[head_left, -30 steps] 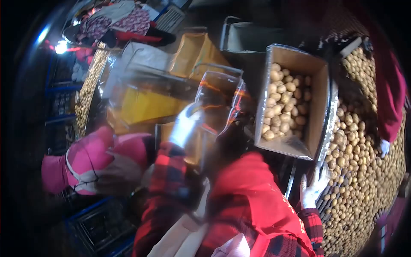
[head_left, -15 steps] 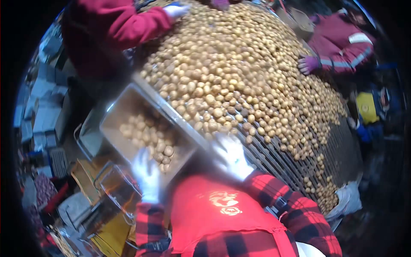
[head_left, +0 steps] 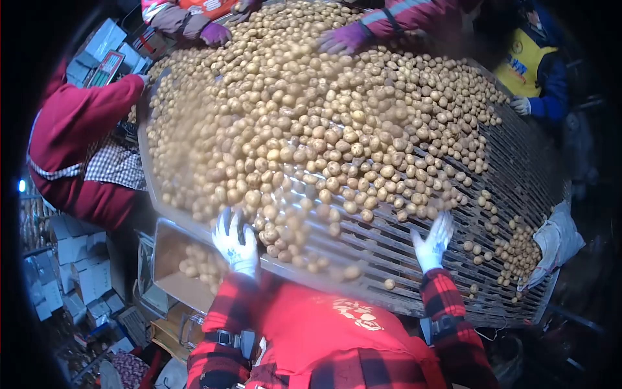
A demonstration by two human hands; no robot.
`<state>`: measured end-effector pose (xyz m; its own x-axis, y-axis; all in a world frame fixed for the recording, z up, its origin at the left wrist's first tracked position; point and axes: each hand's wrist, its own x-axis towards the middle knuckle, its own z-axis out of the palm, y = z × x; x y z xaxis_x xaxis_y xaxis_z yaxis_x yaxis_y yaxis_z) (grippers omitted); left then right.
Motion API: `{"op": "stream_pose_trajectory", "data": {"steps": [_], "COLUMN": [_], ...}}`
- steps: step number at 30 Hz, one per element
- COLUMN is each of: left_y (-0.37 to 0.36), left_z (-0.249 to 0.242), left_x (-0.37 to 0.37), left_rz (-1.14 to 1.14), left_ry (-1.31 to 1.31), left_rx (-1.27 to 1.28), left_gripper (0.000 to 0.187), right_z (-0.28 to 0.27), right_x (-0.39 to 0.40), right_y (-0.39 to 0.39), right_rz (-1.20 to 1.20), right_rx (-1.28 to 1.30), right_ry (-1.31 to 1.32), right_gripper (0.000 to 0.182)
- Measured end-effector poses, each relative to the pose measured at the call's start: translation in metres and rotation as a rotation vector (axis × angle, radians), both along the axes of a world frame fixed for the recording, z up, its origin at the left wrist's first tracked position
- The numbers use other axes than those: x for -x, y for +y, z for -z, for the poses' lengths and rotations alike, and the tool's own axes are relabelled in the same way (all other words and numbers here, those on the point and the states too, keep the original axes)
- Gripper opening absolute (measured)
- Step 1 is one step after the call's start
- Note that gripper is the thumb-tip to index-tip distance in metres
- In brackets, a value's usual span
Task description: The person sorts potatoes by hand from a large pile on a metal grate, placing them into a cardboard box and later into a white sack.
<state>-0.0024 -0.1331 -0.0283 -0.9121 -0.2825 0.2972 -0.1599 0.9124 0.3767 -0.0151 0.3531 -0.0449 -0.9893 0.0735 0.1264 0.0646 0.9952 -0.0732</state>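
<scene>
Small round potatoes (head_left: 330, 136) lie heaped over a slatted sorting table (head_left: 402, 259). My left hand (head_left: 234, 243), in a white glove, is over the table's near edge beside the potatoes, its fingers spread. My right hand (head_left: 435, 241), gloved alike, is at the near border of the heap above the dark slats, thumb apart from the fingers. Neither hand holds anything I can see. Below and left of my left hand is a plastic bin (head_left: 172, 256) with some potatoes inside. A few loose potatoes rest on the slats between my hands.
Co-workers' purple-gloved hands (head_left: 343, 39) reach in from the far side. A person in a maroon sleeve (head_left: 97, 104) stands at the left, another in a yellow apron (head_left: 521, 61) at the far right. A white sack (head_left: 558, 236) hangs at the right corner; cardboard boxes (head_left: 91, 279) are stacked left.
My left hand has moved from the bin to the table edge, and my right hand has shifted right along the slats. The view has turned, showing more of the table.
</scene>
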Motion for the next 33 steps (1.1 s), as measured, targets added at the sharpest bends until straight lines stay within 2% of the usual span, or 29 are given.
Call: {"op": "stream_pose_trajectory", "data": {"steps": [1, 3, 5, 6, 7, 9, 11, 12, 13, 14, 15, 17, 19, 20, 21, 23, 24, 25, 27, 28, 31, 32, 33], "left_y": [0.001, 0.001, 0.001, 0.000, 0.003, 0.003, 0.003, 0.005, 0.007, 0.007, 0.008, 0.008, 0.007, 0.008, 0.007, 0.007, 0.007, 0.007, 0.006, 0.006, 0.002, 0.002, 0.002], "left_z": [-0.003, -0.003, -0.002, -0.002, -0.005, -0.004, -0.005, -0.008, -0.010, -0.011, -0.010, -0.010, -0.008, -0.008, -0.008, -0.009, -0.007, -0.006, -0.005, -0.005, -0.003, -0.003, -0.002], "left_x": [0.000, -0.001, 0.000, 0.000, 0.000, 0.001, 0.002, 0.003, 0.004, 0.004, 0.004, 0.003, 0.003, 0.002, 0.003, 0.002, 0.003, 0.002, 0.001, 0.001, 0.001, 0.000, 0.001], "left_rz": [-0.002, 0.011, 0.010, 0.009, 0.000, -0.002, 0.009, 0.001, -0.004, -0.006, -0.016, -0.025, -0.025, -0.029, -0.027, -0.026, -0.027, -0.032, -0.042, -0.040, -0.025, -0.031, -0.036], "left_ry": [-0.015, -0.012, -0.027, -0.043, -0.046, -0.029, -0.025, -0.039, -0.050, -0.050, -0.061, -0.066, -0.060, -0.066, -0.067, -0.066, -0.069, -0.067, -0.070, -0.078, -0.066, -0.073, -0.077], "left_rx": [0.008, 0.011, 0.022, 0.027, 0.001, 0.036, 0.021, 0.011, 0.001, 0.003, -0.003, -0.006, -0.016, 0.000, 0.001, -0.033, -0.031, -0.019, 0.001, 0.008, 0.037, 0.010, -0.016], "left_gripper": [0.047, 0.049, 0.050, 0.051, 0.052, 0.053, 0.054, 0.054, 0.053, 0.053, 0.053, 0.053, 0.052, 0.051, 0.051, 0.051, 0.051, 0.051, 0.051, 0.051, 0.051, 0.051, 0.051], "right_z": [-0.005, 0.008, 0.005, 0.014, 0.014, 0.024, 0.014, -0.006, 0.003, 0.027, 0.048, 0.062, 0.003, -0.008, -0.005, 0.002, -0.002, -0.028, -0.041, -0.040, -0.040, -0.041, -0.043], "right_x": [0.022, 0.057, 0.090, 0.105, 0.119, 0.138, 0.157, 0.168, 0.177, 0.193, 0.205, 0.230, 0.241, 0.251, 0.261, 0.278, 0.279, 0.285, 0.288, 0.291, 0.281, 0.270, 0.258], "right_y": [-0.017, -0.034, -0.065, -0.072, -0.088, -0.114, -0.149, -0.166, -0.176, -0.186, -0.193, -0.229, -0.260, -0.270, -0.279, -0.308, -0.318, -0.330, -0.353, -0.366, -0.391, -0.393, -0.395], "right_rz": [0.019, 0.136, 0.152, -0.009, -0.085, -0.190, -0.110, -0.066, -0.201, -0.194, -0.404, -0.461, -0.330, -0.387, -0.399, -0.280, -0.276, -0.291, -0.339, -0.385, -0.529, -0.565, -0.600], "right_rx": [0.078, 0.101, 0.239, 0.209, 0.239, 0.216, 0.213, 0.424, 0.320, 0.513, 0.688, 0.844, 0.060, -0.144, 0.080, 0.235, 0.499, 0.363, 0.297, 0.270, 0.341, 0.461, 0.436], "right_ry": [0.016, -0.006, -0.111, 0.013, 0.099, 0.211, 0.046, -0.066, 0.043, -0.003, 0.067, -0.058, -0.116, -0.208, -0.242, -0.051, 0.053, -0.176, -0.009, 0.013, -0.050, -0.029, -0.040], "right_gripper": [0.116, 0.119, 0.117, 0.112, 0.102, 0.097, 0.095, 0.098, 0.100, 0.103, 0.089, 0.090, 0.079, 0.079, 0.080, 0.085, 0.089, 0.091, 0.095, 0.089, 0.083, 0.082, 0.084]}}
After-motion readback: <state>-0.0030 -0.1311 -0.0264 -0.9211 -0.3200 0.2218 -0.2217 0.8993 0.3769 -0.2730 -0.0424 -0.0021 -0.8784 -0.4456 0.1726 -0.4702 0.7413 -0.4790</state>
